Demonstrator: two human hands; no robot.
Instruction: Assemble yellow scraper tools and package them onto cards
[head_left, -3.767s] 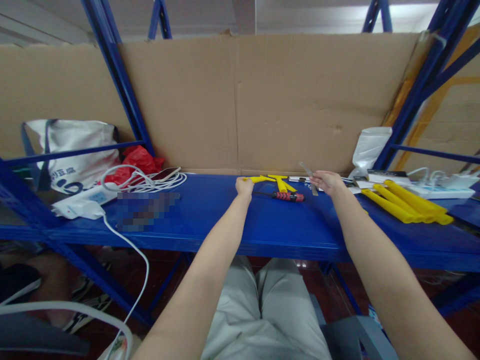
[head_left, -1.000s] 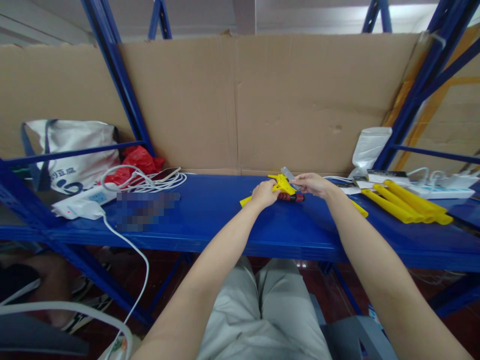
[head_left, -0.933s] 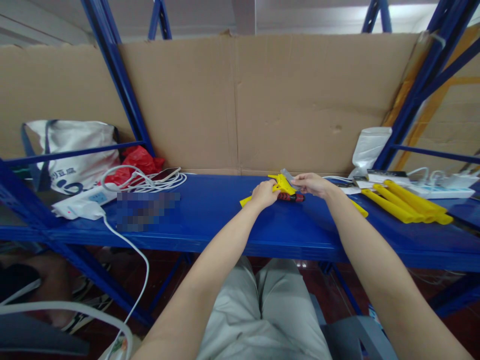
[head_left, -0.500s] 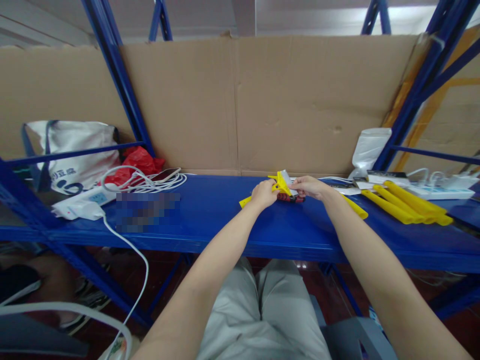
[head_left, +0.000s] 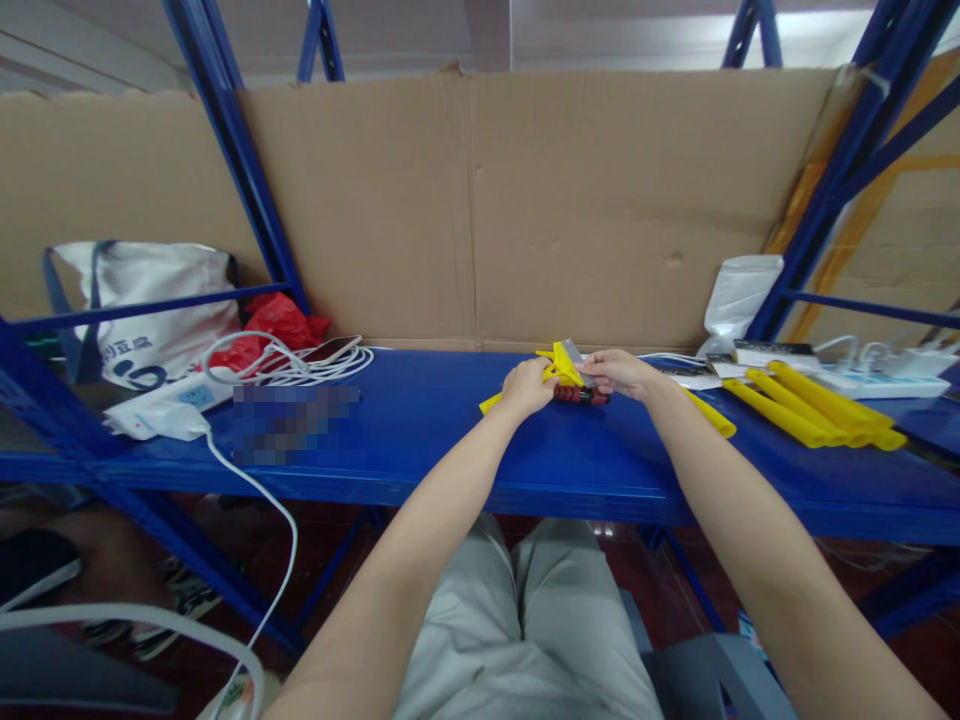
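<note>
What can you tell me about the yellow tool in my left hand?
The yellow tool looks like plastic, with a flared, angular head; what seems its handle end shows past the left hand, which covers the middle. It slants across the blue shelf. The right hand's fingers hold a flat grey piece at the head; I can't tell whether it's attached.

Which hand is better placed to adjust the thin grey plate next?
Probably the right hand: its fingers pinch the thin grey plate, while the left hand holds the yellow plastic piece against it.
</note>
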